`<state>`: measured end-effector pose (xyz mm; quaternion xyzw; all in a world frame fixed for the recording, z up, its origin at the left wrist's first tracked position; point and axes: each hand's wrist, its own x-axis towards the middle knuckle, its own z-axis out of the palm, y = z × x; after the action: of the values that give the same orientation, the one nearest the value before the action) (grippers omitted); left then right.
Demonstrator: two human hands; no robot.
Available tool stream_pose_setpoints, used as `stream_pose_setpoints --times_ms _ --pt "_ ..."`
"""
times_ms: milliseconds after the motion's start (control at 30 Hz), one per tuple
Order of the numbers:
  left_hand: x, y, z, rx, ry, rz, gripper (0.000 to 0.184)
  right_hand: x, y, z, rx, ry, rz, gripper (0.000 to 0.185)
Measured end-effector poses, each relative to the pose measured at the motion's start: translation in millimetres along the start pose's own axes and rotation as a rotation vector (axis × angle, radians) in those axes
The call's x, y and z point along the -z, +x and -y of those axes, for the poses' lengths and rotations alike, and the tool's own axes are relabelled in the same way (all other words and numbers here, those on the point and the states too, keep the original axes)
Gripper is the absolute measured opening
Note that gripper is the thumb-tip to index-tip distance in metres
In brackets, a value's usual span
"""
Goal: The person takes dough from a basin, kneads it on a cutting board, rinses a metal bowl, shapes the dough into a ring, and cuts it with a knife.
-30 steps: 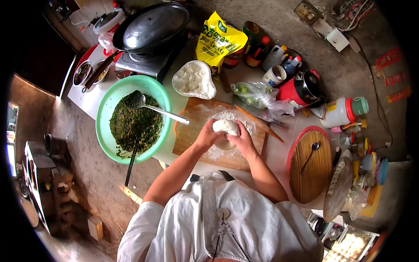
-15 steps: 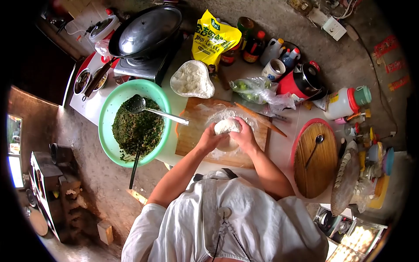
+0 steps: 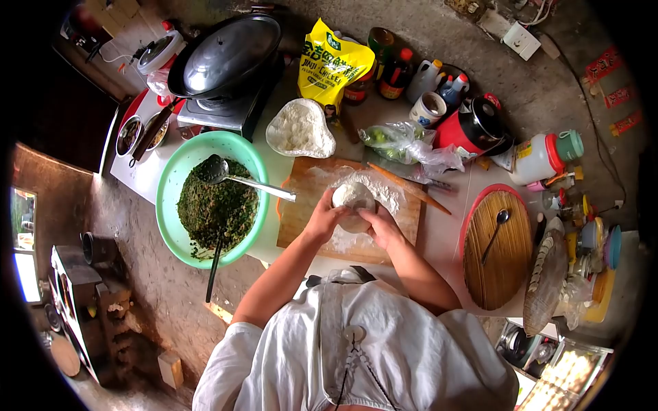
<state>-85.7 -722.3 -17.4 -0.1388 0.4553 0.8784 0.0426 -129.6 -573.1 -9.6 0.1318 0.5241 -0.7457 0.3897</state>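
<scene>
While the left hand (image 3: 325, 218) and right hand (image 3: 384, 227) cup the dough (image 3: 354, 194) from both sides over the floured board (image 3: 299, 225), looks like one formed lump, not flattened or divided. Rolling pin (image 3: 411, 188) unheld; green mix (image 3: 214, 214) appears ready in its bowl (image 3: 166, 183).

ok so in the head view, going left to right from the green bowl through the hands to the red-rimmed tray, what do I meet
Green bowl, left hand, dough, right hand, red-rimmed tray.
</scene>
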Motion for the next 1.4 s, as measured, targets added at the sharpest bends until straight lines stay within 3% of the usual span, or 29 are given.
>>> stream_pose_setpoints --times_ms 33,100,300,400,467,500,533,567,667,767,867,933,967,1033,1100,1167,1233,1300,1367,1400 --pt "-2 -1 -4 0.033 0.039 -0.025 0.046 2 4 -5 0.0 0.004 -0.002 0.05" --pt "-3 -1 -5 0.072 0.081 -0.048 0.046 5 13 -16 0.314 -0.201 0.052 0.046" --pt "6 5 9 0.088 0.371 -0.103 0.05 3 15 1 0.563 -0.572 -0.182 0.037" --pt "2 -5 -1 0.184 0.567 -0.089 0.047 7 15 11 0.503 -0.479 -0.149 0.039" --pt "6 -7 2 0.305 0.17 -0.056 0.046 10 10 14 0.47 -0.391 -0.099 0.039" --pt "4 -7 2 0.306 0.17 -0.057 0.046 10 3 16 0.353 -0.181 0.014 0.039" --pt "1 -7 0 0.225 -0.068 -0.008 0.045 10 -1 17 0.235 0.027 0.127 0.038" --pt "-2 -7 -2 0.14 -0.304 0.042 0.045 10 -1 16 0.237 0.027 0.127 0.038" --pt "-9 -5 -4 0.043 -0.271 0.077 0.041 14 7 1 -0.04 0.192 0.155 0.043" --pt "-10 -7 -1 0.007 -0.26 0.019 0.036 17 7 -6 -0.101 0.144 0.088 0.043" --pt "5 -11 3 0.036 -0.384 0.017 0.042 21 11 -6 -0.009 0.21 0.106 0.041" --pt "-3 -20 -12 0.094 -0.446 0.12 0.046 18 10 3 0.014 0.288 0.054 0.036" --pt "0 -20 -9 0.096 -0.442 0.122 0.046 16 10 6 0.017 0.292 0.054 0.036" --pt "12 -17 4 0.145 -0.133 0.059 0.048 10 6 13 0.024 0.25 0.132 0.034" --pt "17 -10 12 0.185 -0.009 0.029 0.053 2 2 15 0.026 0.272 0.068 0.032" --pt "6 -2 9 0.241 0.404 -0.204 0.057 3 7 10 0.155 0.227 0.191 0.033" --pt "3 4 4 0.216 0.423 -0.263 0.058 1 5 8 0.142 0.22 0.171 0.036" --pt "3 8 0 -0.183 0.436 -0.328 0.053 -1 1 10 0.204 0.059 0.163 0.04" --pt "-1 12 -9 -0.143 0.502 -0.346 0.047 4 1 19 0.206 -0.115 0.234 0.039" --pt "-2 14 -9 -0.118 0.357 -0.285 0.044 9 5 17 0.117 -0.309 0.23 0.037"
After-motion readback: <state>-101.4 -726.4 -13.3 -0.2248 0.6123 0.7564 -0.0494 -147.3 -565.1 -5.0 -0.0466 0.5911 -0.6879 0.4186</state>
